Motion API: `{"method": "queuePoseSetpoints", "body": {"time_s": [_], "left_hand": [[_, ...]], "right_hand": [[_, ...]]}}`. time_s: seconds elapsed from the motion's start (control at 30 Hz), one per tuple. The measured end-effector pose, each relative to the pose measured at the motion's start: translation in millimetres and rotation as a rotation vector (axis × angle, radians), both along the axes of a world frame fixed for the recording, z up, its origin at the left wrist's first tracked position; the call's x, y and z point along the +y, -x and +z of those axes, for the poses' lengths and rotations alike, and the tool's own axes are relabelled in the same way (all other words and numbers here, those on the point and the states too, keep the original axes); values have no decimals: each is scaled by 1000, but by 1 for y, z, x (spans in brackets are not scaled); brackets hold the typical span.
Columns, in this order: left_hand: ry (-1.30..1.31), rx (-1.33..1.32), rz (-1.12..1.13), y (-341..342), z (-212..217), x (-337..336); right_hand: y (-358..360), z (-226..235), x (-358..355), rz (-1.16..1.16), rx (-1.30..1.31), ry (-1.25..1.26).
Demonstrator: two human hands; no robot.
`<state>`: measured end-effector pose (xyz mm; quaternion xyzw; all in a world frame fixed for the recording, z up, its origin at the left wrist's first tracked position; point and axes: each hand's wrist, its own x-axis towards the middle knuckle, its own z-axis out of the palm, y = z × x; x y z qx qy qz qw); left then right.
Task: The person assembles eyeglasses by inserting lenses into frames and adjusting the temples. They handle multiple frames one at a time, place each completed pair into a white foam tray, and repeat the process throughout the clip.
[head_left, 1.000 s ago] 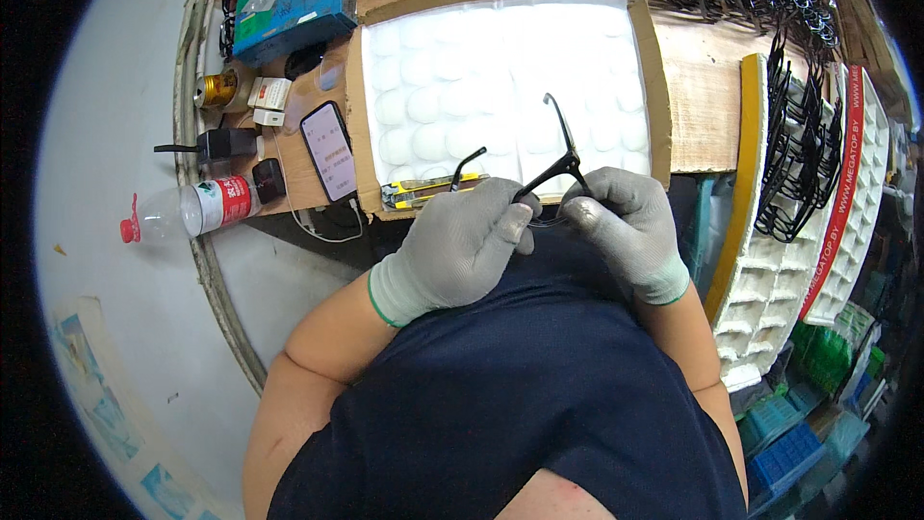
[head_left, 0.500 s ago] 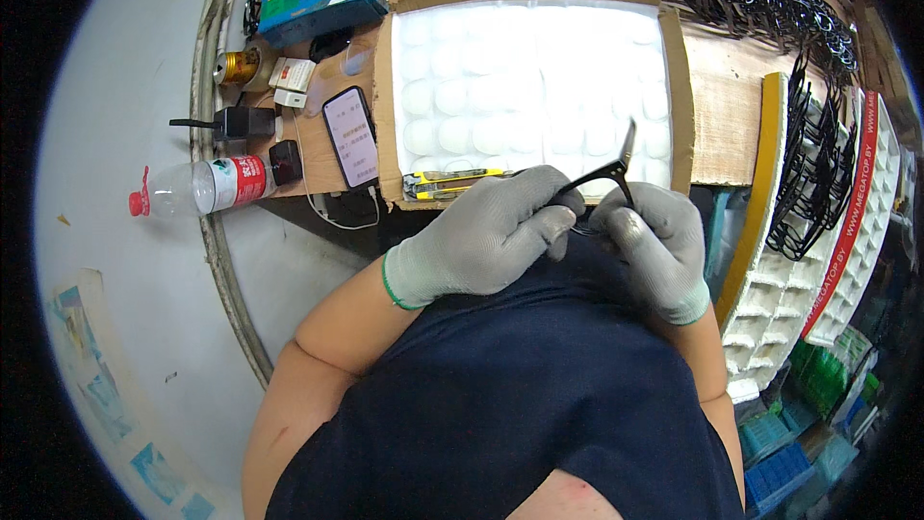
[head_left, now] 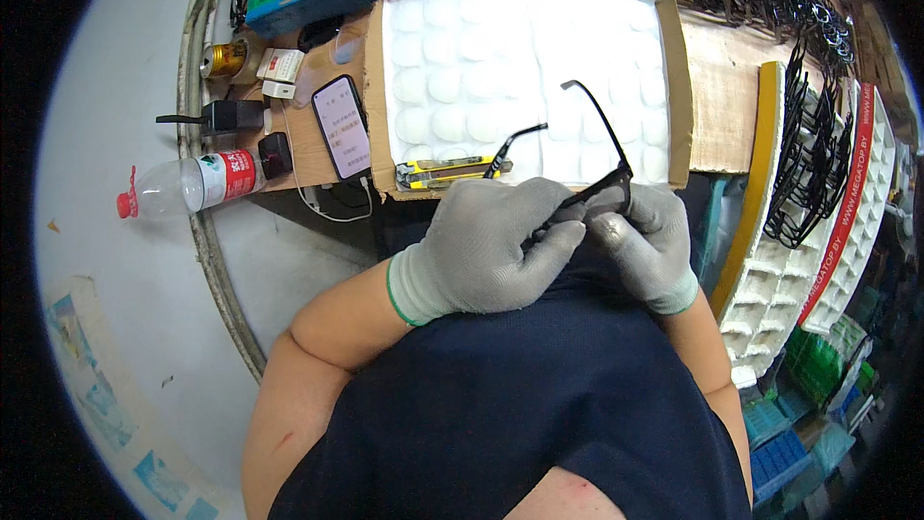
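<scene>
Gloved left hand (head_left: 481,246) and right hand (head_left: 643,239) pinch the black plastic spectacle frame (head_left: 602,183) close to the chest, its temples raised clear above the white dimpled foam tray (head_left: 462,67).

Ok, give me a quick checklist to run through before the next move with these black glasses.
1. Left hand has a grip on the black glasses frame: ok.
2. Right hand supports the frame's front: ok.
3. Both temple arms unfolded, pointing away over the white dimpled tray: ok.
4. Lenses or hinge screws seated: cannot tell, hidden by the gloves.
5. Yellow utility knife lies apart from the hands at the tray's near edge: ok.
6. Phone lies left of the tray: ok.
</scene>
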<state>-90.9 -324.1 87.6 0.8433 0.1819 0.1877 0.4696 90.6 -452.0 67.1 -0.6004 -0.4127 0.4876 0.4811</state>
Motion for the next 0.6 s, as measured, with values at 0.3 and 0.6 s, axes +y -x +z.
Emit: {"method": "queuePoseSetpoints", "body": {"time_s": [0.3, 0.6], "left_hand": [[-150, -21, 222, -4, 0, -6], [-235, 393, -241, -4, 15, 9]], "right_hand": [[-1, 10, 29, 51, -125, -15], [-31, 19, 5, 107, -756, -66]]}}
